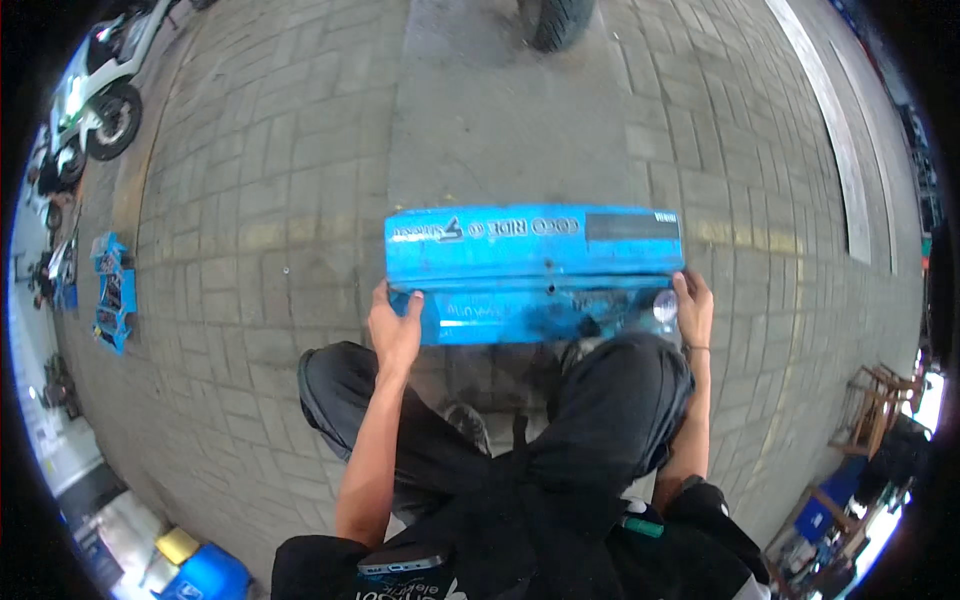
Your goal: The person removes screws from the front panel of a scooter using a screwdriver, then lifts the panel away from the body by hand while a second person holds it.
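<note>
A long blue metal toolbox [485, 262] lies crosswise in front of my knees, its two upper panels meeting along a seam. Printing and a dark strip mark the far panel; the near side looks scuffed and dark in places. My left hand [398, 330] grips the left end, thumb on the near face and fingers round the corner. At the opposite end my right hand [695, 308] holds the edge, with its thumb up near the seam. Close to that hand, a round pale sticker or shiny spot [665, 306] shows on the near face. The box's underside is hidden.
Grey paving bricks surround a smooth concrete strip [505, 130]. A tire [560, 22] stands at the far end. Leftward are an opened blue tray toolbox [115, 292] and a parked scooter [112, 118]. Wooden furniture [878, 408] stands right; a blue container [210, 575] sits lower left.
</note>
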A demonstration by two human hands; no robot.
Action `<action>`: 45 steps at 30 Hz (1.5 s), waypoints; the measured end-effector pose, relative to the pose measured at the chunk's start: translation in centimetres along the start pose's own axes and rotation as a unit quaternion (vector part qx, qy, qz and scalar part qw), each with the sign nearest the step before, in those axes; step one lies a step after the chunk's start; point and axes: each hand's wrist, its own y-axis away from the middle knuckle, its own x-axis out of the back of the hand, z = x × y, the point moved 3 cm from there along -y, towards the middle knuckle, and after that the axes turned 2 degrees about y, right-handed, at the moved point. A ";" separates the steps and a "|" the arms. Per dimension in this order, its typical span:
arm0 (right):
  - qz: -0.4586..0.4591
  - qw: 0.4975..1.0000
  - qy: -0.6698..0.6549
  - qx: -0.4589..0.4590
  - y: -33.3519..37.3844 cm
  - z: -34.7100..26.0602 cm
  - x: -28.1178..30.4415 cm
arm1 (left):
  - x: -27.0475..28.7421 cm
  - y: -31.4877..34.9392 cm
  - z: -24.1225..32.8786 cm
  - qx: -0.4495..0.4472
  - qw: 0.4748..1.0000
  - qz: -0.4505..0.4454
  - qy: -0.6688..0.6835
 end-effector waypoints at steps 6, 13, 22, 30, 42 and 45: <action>0.019 0.977 -0.159 -0.138 5.7 -1.6 1.1 | 5.7 4.3 2.4 -0.027 0.998 -0.045 -0.034; -0.166 0.947 0.176 0.212 3.9 -11.3 -1.0 | 0.9 4.6 7.3 -0.375 0.859 -0.264 -0.226; -0.355 0.676 0.439 0.473 0.5 -19.4 -13.7 | -9.7 12.7 4.3 -0.576 0.628 -0.270 -0.448; -0.387 0.715 0.363 0.456 -0.4 -19.2 -15.7 | -7.0 13.0 7.9 -0.557 0.695 -0.325 -0.317; -0.443 0.751 0.340 0.352 -0.9 -17.7 -12.7 | -9.2 13.0 4.8 -0.346 0.705 -0.524 -0.330; -0.472 0.746 0.305 0.359 0.9 -15.1 -10.8 | -9.5 14.3 3.3 -0.371 0.709 -0.525 -0.290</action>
